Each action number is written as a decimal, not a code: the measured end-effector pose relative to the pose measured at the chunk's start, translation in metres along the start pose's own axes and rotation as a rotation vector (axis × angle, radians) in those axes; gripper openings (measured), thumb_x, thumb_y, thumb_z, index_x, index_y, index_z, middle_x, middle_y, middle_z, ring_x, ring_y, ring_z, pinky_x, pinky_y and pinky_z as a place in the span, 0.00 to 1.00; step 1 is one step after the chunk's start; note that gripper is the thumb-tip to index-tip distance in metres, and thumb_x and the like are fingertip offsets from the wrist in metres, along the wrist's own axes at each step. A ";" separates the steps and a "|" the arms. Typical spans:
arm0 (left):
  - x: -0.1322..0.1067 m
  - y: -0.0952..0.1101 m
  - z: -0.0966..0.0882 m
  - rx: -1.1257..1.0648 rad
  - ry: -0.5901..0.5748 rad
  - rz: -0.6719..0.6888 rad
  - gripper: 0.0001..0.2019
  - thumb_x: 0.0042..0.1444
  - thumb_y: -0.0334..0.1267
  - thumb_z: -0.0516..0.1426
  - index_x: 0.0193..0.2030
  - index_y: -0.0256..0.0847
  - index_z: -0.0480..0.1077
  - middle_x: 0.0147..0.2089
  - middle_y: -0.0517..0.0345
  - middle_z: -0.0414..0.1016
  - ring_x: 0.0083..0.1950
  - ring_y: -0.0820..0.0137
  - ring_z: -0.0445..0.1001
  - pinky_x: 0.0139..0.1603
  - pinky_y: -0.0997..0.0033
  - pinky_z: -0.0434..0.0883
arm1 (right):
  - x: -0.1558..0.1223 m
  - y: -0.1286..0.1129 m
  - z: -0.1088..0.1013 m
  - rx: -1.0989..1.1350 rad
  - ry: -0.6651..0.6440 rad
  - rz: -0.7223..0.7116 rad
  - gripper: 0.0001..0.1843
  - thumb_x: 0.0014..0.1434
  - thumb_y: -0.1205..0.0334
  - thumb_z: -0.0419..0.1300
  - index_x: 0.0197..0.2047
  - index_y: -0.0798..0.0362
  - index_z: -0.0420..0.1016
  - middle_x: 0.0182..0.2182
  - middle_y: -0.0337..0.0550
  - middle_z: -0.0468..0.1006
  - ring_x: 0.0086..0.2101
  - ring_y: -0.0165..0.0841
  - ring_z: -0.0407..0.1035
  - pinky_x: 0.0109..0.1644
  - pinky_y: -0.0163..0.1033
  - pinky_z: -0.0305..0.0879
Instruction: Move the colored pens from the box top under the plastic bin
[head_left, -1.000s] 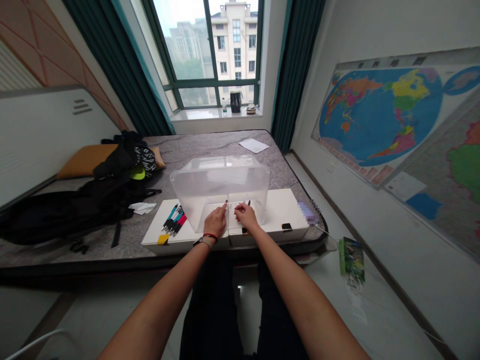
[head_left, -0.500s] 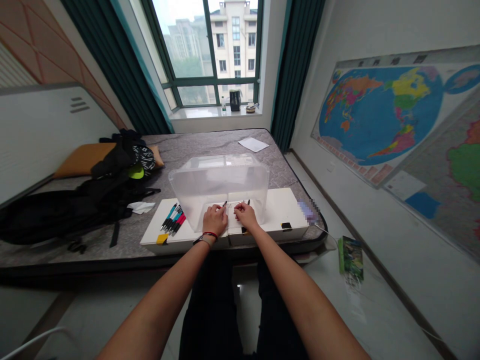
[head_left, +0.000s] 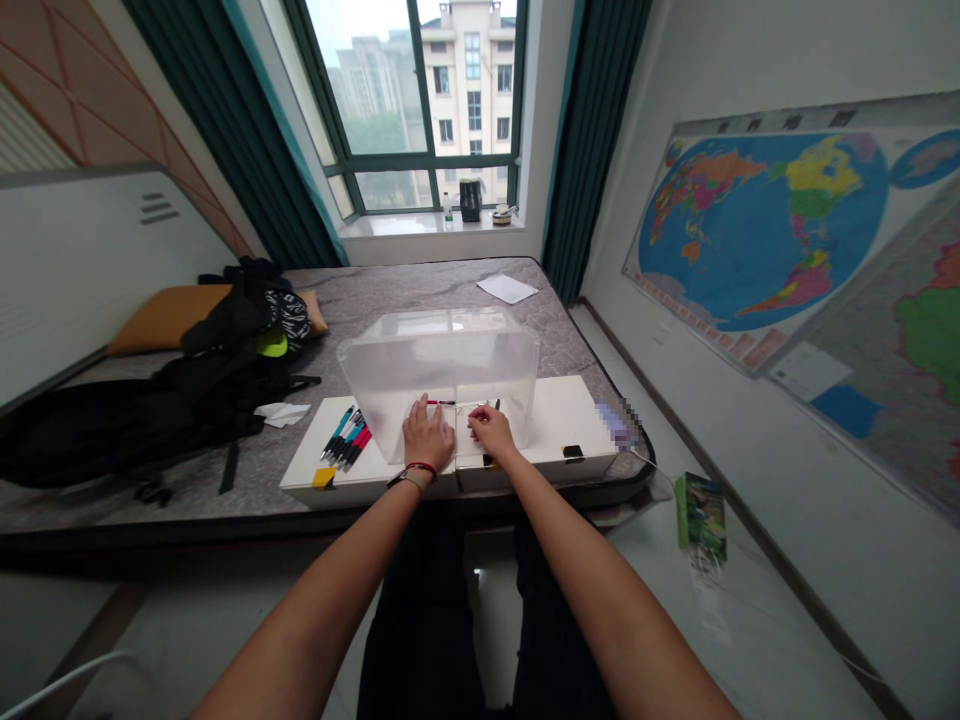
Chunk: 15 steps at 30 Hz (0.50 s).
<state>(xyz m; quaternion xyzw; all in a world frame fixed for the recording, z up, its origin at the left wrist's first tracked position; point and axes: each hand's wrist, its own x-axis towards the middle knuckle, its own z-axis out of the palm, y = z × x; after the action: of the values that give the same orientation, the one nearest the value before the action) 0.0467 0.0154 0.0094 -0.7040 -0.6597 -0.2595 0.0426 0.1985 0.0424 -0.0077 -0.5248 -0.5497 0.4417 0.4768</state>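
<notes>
My left hand [head_left: 427, 436] rests palm down at the mouth of a clear plastic box [head_left: 442, 362] lying on its side. Its fingers are spread, and just past the fingertips a red and dark pen [head_left: 444, 402] lies sideways. To the right, my right hand [head_left: 491, 430] is closed in a pinch on a slim pen, whose dark end [head_left: 497, 404] points up and away. Under both hands are white boxes [head_left: 564, 420] set side by side. Several pens [head_left: 346, 438] in black, blue and red lie in a row at the left on the white surface.
A grey mattress [head_left: 420, 285] carries everything, with black bags [head_left: 135, 420] and a white tissue [head_left: 283, 414] at left. A paper sheet [head_left: 508, 289] lies at the back. A blurred-out device [head_left: 616, 424] with a cable sits at the right edge.
My left hand has opened and its fingers have spread forward. The pen it pinched now lies sideways past the fingertips. My right hand has stayed in place.
</notes>
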 end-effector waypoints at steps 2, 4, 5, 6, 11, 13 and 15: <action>0.000 0.000 0.001 0.017 0.007 -0.005 0.21 0.56 0.39 0.53 0.57 0.40 0.68 0.71 0.45 0.51 0.69 0.49 0.51 0.63 0.46 0.57 | 0.000 0.001 0.000 0.005 0.000 0.000 0.02 0.52 0.63 0.58 0.31 0.52 0.71 0.25 0.37 0.76 0.21 0.28 0.70 0.25 0.32 0.68; 0.000 0.000 0.001 0.021 0.012 -0.006 0.20 0.56 0.38 0.53 0.55 0.41 0.69 0.70 0.46 0.54 0.69 0.50 0.52 0.63 0.47 0.58 | 0.000 0.001 0.000 0.008 0.000 -0.002 0.03 0.52 0.63 0.58 0.31 0.52 0.71 0.25 0.37 0.76 0.21 0.28 0.70 0.25 0.31 0.68; 0.000 0.000 0.000 0.018 0.012 -0.004 0.19 0.56 0.38 0.53 0.54 0.41 0.70 0.69 0.46 0.55 0.68 0.50 0.53 0.62 0.47 0.58 | 0.000 0.001 0.000 0.009 0.000 -0.003 0.03 0.52 0.63 0.58 0.31 0.52 0.71 0.25 0.37 0.76 0.21 0.28 0.70 0.25 0.31 0.68; -0.001 0.001 0.000 0.013 0.012 -0.002 0.17 0.56 0.38 0.53 0.53 0.42 0.71 0.68 0.46 0.57 0.68 0.50 0.54 0.62 0.48 0.59 | 0.000 0.001 0.000 0.010 -0.002 -0.004 0.03 0.52 0.63 0.58 0.31 0.52 0.71 0.25 0.37 0.76 0.21 0.27 0.70 0.25 0.31 0.68; -0.001 0.001 -0.003 0.027 0.027 0.019 0.15 0.57 0.37 0.53 0.50 0.40 0.70 0.64 0.45 0.61 0.64 0.53 0.59 0.59 0.53 0.61 | 0.001 0.002 0.001 0.011 0.001 -0.002 0.03 0.51 0.63 0.58 0.31 0.53 0.71 0.24 0.36 0.76 0.20 0.27 0.69 0.25 0.30 0.67; -0.001 0.001 -0.005 0.038 0.019 0.021 0.13 0.57 0.36 0.53 0.48 0.40 0.70 0.59 0.45 0.65 0.60 0.55 0.63 0.56 0.56 0.63 | 0.001 0.002 0.001 0.011 0.004 -0.003 0.03 0.51 0.64 0.58 0.31 0.53 0.71 0.24 0.36 0.76 0.21 0.27 0.69 0.25 0.30 0.67; -0.001 0.001 -0.005 0.046 -0.013 0.025 0.11 0.58 0.37 0.52 0.45 0.40 0.71 0.52 0.45 0.69 0.54 0.56 0.66 0.51 0.58 0.64 | 0.001 0.001 0.001 0.012 0.006 -0.006 0.03 0.51 0.64 0.58 0.32 0.53 0.71 0.24 0.36 0.76 0.21 0.27 0.70 0.25 0.30 0.67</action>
<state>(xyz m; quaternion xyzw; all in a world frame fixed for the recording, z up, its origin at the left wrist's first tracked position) 0.0456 0.0126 0.0139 -0.7126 -0.6571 -0.2391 0.0576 0.1978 0.0433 -0.0093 -0.5218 -0.5470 0.4419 0.4829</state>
